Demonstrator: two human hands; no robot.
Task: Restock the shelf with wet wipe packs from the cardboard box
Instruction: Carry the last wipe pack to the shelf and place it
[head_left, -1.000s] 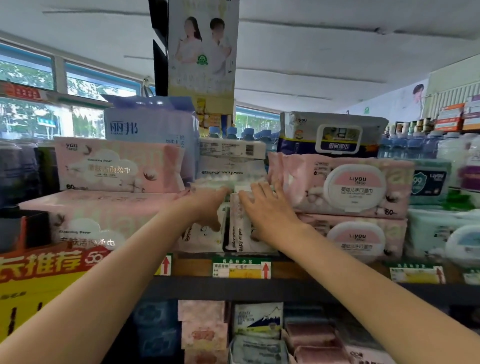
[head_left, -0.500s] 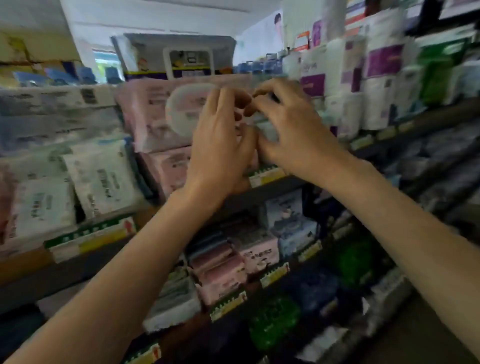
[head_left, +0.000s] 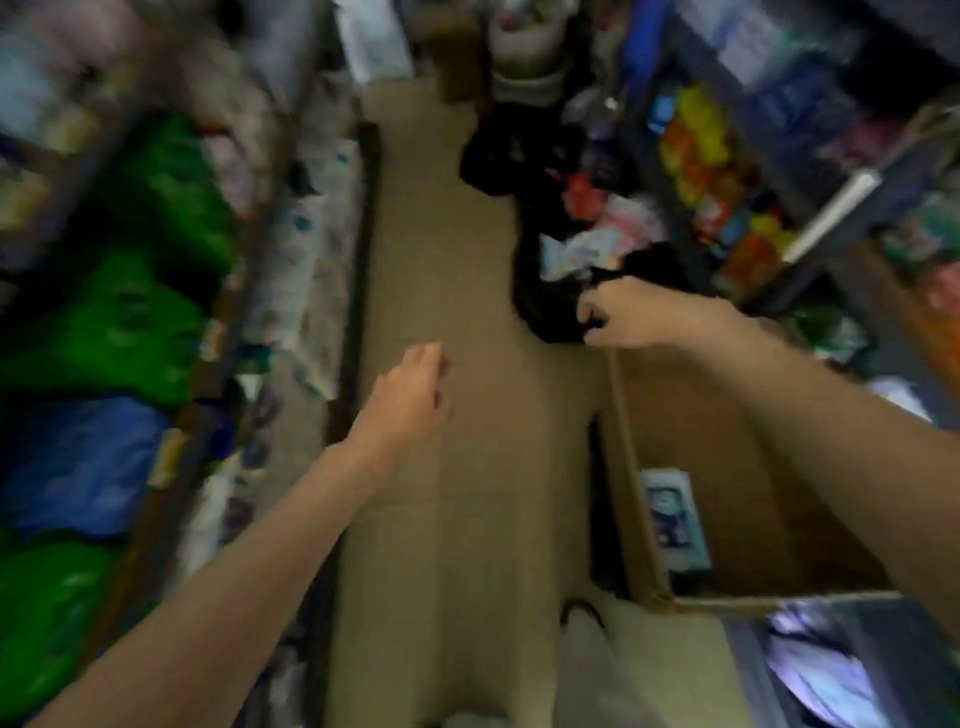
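The view is blurred and points down the aisle floor. An open cardboard box (head_left: 631, 483) stands on the floor at the right, with one pale blue wet wipe pack (head_left: 675, 519) lying inside it. My right hand (head_left: 618, 314) hangs above the box's far corner, fingers loosely curled, holding nothing. My left hand (head_left: 410, 395) hangs over the bare floor left of the box, fingers relaxed and empty. The shelf (head_left: 306, 260) with packs runs along the left side.
Green and blue packages (head_left: 130, 322) fill the left shelving. Black bags (head_left: 550, 301) and loose goods lie on the floor beyond the box. Colourful products (head_left: 717, 171) line the right shelves. A beige floor strip (head_left: 441, 467) runs between them.
Both hands have left the wipe packs on the upper shelf and dropped low. The view has swung right and down from the shelf to the floor and the box.
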